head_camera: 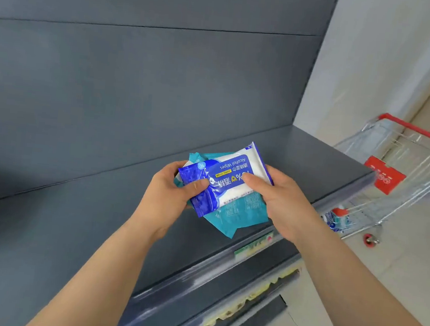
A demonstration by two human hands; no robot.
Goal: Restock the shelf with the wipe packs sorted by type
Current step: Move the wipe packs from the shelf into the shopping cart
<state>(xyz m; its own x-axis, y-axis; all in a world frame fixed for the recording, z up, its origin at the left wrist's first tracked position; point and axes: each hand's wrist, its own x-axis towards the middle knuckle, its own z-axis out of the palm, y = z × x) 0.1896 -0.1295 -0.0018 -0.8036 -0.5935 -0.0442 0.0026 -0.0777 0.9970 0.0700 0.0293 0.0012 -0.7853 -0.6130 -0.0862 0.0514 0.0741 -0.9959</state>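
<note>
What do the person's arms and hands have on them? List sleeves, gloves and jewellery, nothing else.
Nothing worn shows. The left hand and right hand are ungloved, with no rings visible on the fingers in view. The left forearm and right forearm are bare to the frame's edge: no sleeves, watch or bracelet at either wrist.

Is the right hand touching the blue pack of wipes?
Touching. The head view shows the right hand pinching the blue pack, with its thumb lying right on the pack's front.
</note>
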